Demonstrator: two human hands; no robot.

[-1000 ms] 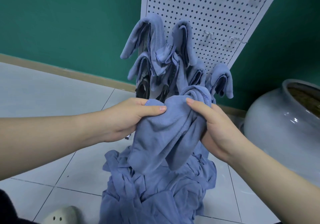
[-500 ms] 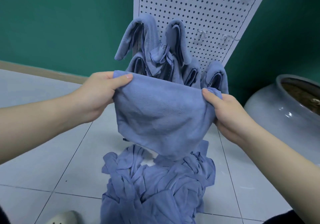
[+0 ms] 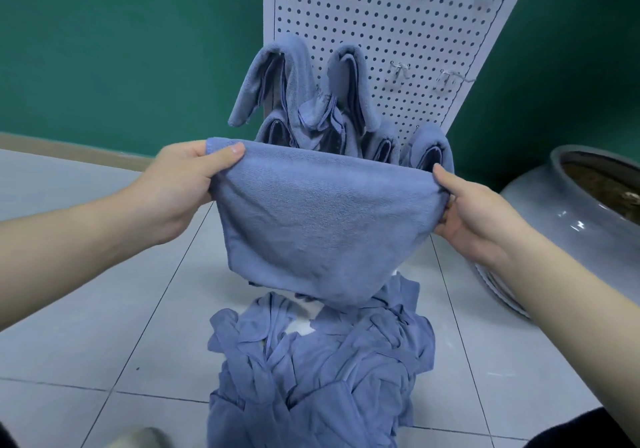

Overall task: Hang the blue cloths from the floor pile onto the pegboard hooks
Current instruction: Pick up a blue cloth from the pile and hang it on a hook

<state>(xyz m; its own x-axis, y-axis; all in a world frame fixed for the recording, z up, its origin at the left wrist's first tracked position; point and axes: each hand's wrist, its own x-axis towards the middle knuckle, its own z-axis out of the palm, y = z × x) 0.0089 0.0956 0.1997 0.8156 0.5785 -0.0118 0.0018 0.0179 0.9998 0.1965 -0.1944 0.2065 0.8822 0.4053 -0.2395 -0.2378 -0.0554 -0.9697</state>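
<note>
Nearest us, below the held blue cloth, the floor pile of crumpled blue cloths runs off the bottom edge, so we cannot see its full extent. We hold that soft, terry-textured cloth stretched flat, our left hand pinching its left top corner and our right hand pinching the right, fingers partly hidden behind fabric. Beyond the cloth, draped cloths hang on the white perforated pegboard, whose upper hooks are blurred; right of it, a glossy grey pot is cut off.

Pile on floor before pegboard — pot to rt.
</note>
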